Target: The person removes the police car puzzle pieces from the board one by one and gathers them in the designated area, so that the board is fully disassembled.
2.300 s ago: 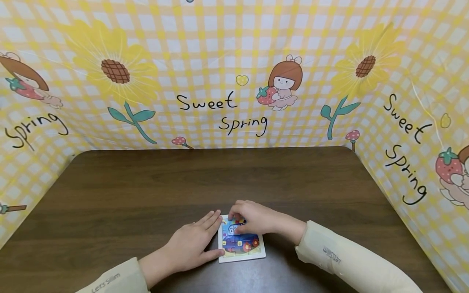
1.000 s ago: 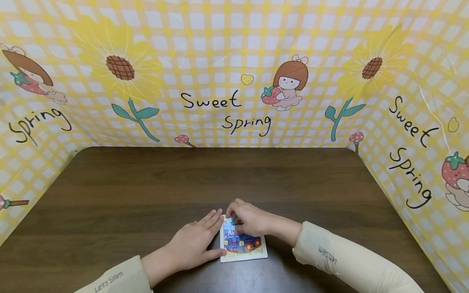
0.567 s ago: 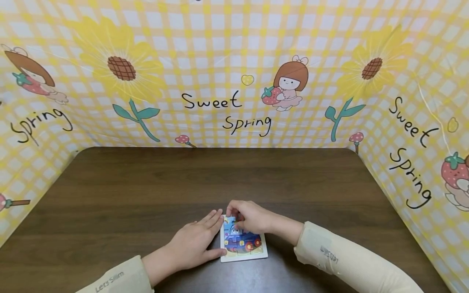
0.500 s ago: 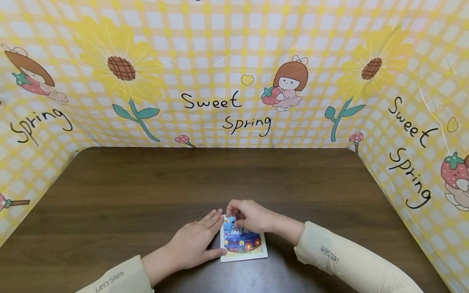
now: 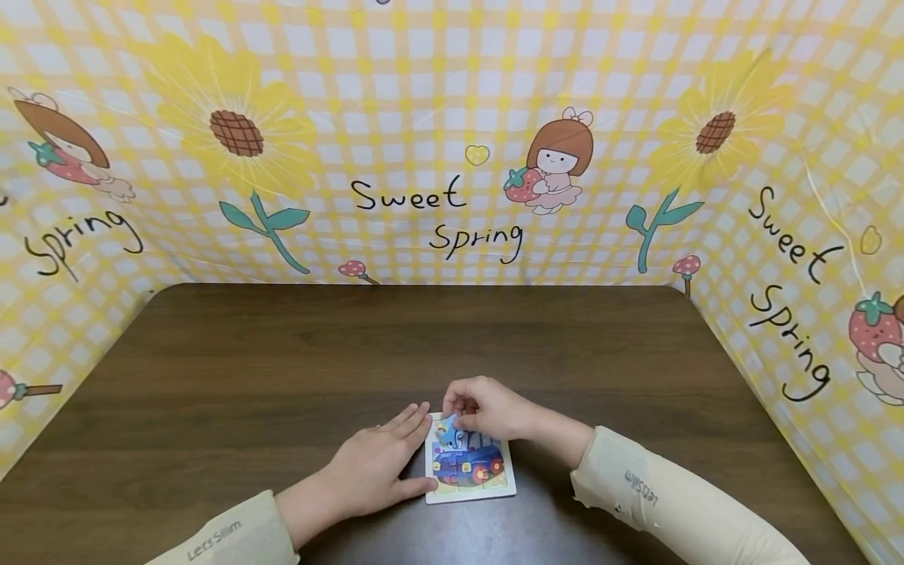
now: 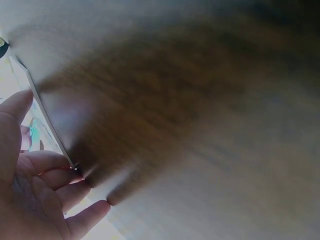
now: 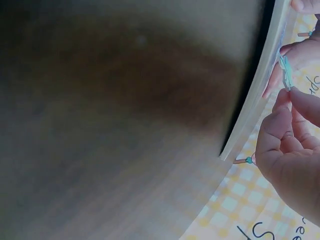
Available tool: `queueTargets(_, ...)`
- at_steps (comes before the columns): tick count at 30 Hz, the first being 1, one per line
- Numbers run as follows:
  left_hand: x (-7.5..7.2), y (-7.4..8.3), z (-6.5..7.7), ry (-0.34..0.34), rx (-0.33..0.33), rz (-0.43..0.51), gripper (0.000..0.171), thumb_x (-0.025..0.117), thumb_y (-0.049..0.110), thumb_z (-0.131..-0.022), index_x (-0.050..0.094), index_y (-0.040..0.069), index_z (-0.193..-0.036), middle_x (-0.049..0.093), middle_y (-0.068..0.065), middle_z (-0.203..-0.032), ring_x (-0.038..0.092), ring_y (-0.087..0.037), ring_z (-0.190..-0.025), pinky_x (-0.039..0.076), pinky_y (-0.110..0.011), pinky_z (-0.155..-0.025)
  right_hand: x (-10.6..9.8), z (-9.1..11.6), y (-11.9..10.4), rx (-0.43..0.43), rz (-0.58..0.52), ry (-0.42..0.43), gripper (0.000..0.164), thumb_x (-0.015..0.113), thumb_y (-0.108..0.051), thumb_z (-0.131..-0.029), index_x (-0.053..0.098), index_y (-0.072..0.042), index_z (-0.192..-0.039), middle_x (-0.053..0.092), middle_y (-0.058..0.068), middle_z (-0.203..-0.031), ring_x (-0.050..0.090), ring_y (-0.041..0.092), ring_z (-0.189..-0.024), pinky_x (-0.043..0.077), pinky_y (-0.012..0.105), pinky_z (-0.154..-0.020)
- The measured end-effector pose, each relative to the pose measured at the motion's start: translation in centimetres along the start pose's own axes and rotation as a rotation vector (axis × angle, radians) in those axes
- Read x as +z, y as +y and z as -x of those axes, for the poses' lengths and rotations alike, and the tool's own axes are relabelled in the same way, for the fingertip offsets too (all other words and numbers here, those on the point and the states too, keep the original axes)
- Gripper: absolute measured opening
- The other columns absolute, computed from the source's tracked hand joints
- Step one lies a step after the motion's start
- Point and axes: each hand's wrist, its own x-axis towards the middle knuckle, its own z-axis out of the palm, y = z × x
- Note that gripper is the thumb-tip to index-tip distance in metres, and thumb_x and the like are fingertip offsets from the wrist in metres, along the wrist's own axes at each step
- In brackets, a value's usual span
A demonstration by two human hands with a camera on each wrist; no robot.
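A small jigsaw puzzle in a white-rimmed tray (image 5: 487,495), with a blue car-like vehicle pictured on it, lies near me on the table. My right hand (image 5: 490,406) pinches a light blue puzzle piece (image 5: 449,431) between thumb and fingers over the tray's upper left part. In the right wrist view the piece (image 7: 286,73) appears edge-on, tilted up at the fingertips. My left hand (image 5: 367,469) lies along the tray's left side, fingers fairly straight, thumb at the lower left corner. The left wrist view shows its fingertips and thumb (image 6: 22,106) at the tray's edge.
The brown wooden table (image 5: 395,337) reaches back to a yellow checked cloth (image 5: 402,102) that hangs behind it and along both sides. Printed flowers, strawberries and lettering cover the cloth.
The light blue piece lay flat in the tray's upper left; now it is tilted up in my right hand, which has risen a little to the right. My left hand stays put.
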Motion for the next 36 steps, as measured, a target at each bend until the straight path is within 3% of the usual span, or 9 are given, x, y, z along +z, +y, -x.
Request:
queueTargets(11, -0.2, 0.1, -0.1, -0.044, -0.036, 0.03, 0.085, 0.059, 0.063, -0.09, 0.045, 0.002, -0.148, 0.038, -0.013, -0.159, 0.037, -0.026, -0.148, 0.051, -0.051, -0.1, -1.6, 1.1, 0.5, 0.032, -0.049, 0.071, 0.007, 0.068, 0.0, -0.091, 0.066, -0.006, -0.095, 0.061, 0.001, -0.081, 0.053, 0.008, -0.073, 0.047, 0.02, -0.07)
queueTargets(27, 0.0, 0.1, 0.0, -0.026, -0.038, 0.016, 0.084, 0.06, 0.062, -0.09, 0.046, 0.002, -0.147, 0.038, -0.012, -0.159, 0.038, -0.025, -0.147, 0.051, -0.05, -0.099, -4.6, 3.8, 2.1, 0.105, -0.153, 0.182, 0.007, 0.067, 0.004, -0.09, 0.066, -0.001, -0.096, 0.06, 0.007, -0.084, 0.053, 0.018, -0.08, 0.047, 0.023, -0.07)
queueTargets(36, 0.1, 0.2, 0.0, 0.002, -0.023, -0.006, 0.084, 0.06, 0.063, -0.089, 0.047, 0.002, -0.146, 0.04, -0.013, -0.158, 0.039, -0.025, -0.146, 0.052, -0.049, -0.098, -6.3, 5.3, 3.8, 0.157, -0.148, 0.226, 0.008, 0.067, 0.004, -0.09, 0.066, -0.001, -0.096, 0.059, 0.007, -0.085, 0.053, 0.019, -0.082, 0.047, 0.023, -0.07)
